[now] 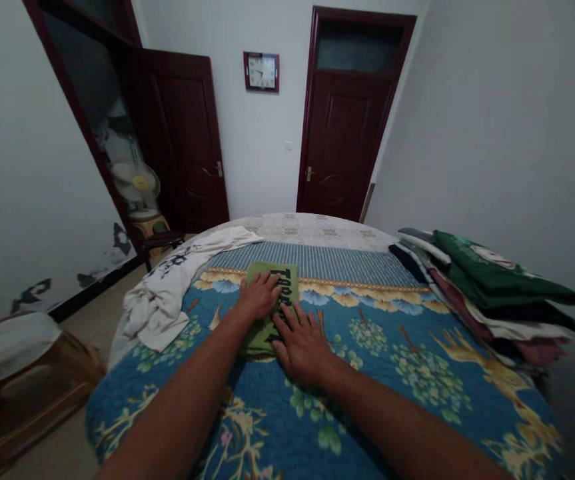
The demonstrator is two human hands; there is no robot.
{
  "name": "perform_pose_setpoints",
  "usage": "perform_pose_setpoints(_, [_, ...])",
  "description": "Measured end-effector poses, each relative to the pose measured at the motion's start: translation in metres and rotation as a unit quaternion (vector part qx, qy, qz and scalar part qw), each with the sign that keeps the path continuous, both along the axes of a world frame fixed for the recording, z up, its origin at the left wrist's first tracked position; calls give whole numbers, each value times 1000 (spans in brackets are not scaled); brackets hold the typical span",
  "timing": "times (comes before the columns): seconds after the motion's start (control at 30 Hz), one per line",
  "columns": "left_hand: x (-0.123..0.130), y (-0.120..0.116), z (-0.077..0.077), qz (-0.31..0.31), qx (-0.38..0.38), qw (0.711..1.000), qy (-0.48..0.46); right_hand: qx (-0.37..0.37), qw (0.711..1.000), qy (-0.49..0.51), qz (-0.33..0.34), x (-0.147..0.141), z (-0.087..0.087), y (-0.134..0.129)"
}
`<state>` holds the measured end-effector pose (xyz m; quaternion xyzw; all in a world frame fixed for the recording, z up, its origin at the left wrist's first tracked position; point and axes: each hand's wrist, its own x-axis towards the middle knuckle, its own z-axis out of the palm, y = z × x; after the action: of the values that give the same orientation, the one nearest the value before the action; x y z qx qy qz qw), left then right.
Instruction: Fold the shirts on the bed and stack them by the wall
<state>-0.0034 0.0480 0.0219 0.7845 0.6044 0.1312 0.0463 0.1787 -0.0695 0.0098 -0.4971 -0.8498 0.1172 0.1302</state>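
Observation:
A green T-shirt (257, 340) with dark lettering lies folded into a narrow rectangle at the middle of the table. My left hand (258, 295) rests flat on its upper left part, fingers stretched out and apart. Lower down, my right hand (301, 343) presses on the right edge of the shirt with spread fingers. Both palms face down and neither grasps the cloth. Parts of the lettering are hidden under the fingers.
A blue patterned cloth (367, 373) covers the table. At left lies a crumpled white garment (160, 300). A stack of folded clothes (497, 287) stands at right. A stool (22, 360) is beside the table; behind are a fan (140, 181) and doors (347, 133).

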Motion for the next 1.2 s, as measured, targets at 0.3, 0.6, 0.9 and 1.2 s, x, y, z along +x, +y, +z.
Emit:
perform_pose_setpoints(0.3, [-10, 63, -7, 83, 15, 996, -40, -8, 1000, 27, 4, 3, 1, -1])
perform_pose_setpoints(0.6, [-59, -23, -39, -43, 84, 995, -19, 11, 996, 83, 13, 4, -11, 1])
perform_pose_setpoints(0.9, [-77, -124, -40, -142, 100, 984, 41, -14, 908, 381, -174, 24, -26, 55])
perform_pose_setpoints(1.2, [-84, -116, -53, -95, 112, 985, -85, -321, 730, 588, -134, 25, -13, 77])
